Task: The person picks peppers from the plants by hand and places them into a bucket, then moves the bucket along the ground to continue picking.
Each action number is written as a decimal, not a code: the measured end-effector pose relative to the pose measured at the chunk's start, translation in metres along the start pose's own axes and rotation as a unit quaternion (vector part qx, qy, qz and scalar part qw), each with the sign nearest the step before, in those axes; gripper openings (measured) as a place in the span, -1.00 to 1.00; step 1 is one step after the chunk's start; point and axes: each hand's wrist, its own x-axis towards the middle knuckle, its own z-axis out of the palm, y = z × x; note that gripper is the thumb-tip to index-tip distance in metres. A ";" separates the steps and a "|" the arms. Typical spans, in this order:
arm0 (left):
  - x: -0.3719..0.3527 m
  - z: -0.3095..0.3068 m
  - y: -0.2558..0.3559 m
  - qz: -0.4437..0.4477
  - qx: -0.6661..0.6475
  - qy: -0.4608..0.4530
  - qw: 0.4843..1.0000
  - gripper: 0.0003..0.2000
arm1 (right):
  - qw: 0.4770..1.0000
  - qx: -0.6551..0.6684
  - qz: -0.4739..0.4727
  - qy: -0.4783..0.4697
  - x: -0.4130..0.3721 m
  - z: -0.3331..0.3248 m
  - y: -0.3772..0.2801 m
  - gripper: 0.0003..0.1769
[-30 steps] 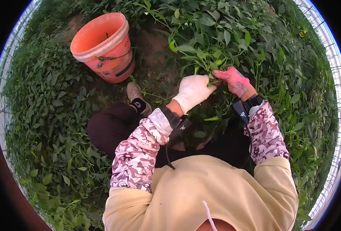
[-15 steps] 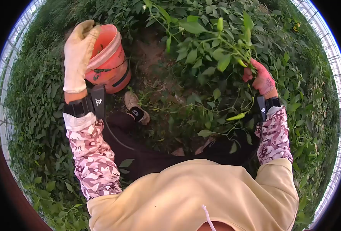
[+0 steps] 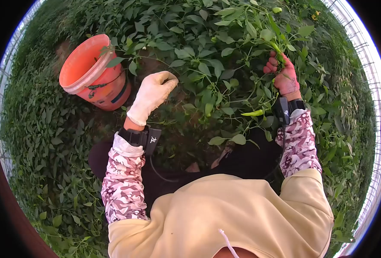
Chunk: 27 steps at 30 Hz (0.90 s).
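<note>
My right hand (image 3: 286,76), in a pink-red glove, is closed round a leafy pepper plant branch (image 3: 265,35) and holds it up. A pale green pepper (image 3: 277,10) shows near the branch's top. Lower down, a longer yellow-green pepper (image 3: 252,113) hangs below and left of that hand. My left hand (image 3: 154,93), in a white glove, is in the air between the bucket and the plants. Its fingers are curled in towards the thumb, and whatever they may hold is hidden. The orange-red bucket (image 3: 109,88) stands tilted to the left of this hand, its bottom out of sight.
Dense pepper plants (image 3: 53,142) surround me on both sides and ahead. Dark-trousered legs (image 3: 173,182) are bent below my hands. A cable (image 3: 158,172) runs from the left wrist device (image 3: 152,139) towards my body. The greenhouse wall (image 3: 358,26) curves along the edges.
My left hand has moved from above the bucket's rim rightwards and down, towards the plants. My right hand keeps its grip while the branch has shifted up and right. The view has turned slightly.
</note>
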 end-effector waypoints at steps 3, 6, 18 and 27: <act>0.000 0.000 0.012 -0.001 -0.037 0.006 0.999 -0.79 | 1.000 0.004 -0.007 0.008 -0.002 0.008 -0.004 -0.66; 0.005 0.001 0.020 0.036 -0.085 -0.002 0.996 -0.80 | 0.994 0.012 -0.032 0.100 -0.004 0.014 -0.004 -0.66; 0.149 0.113 -0.001 0.205 0.282 -0.086 0.933 -0.79 | 0.971 0.128 -0.005 0.201 -0.002 -0.017 -0.001 -0.63; 0.171 0.117 0.041 0.203 0.459 -0.019 0.865 -0.76 | 0.985 0.020 -0.041 0.167 -0.010 -0.012 0.008 -0.57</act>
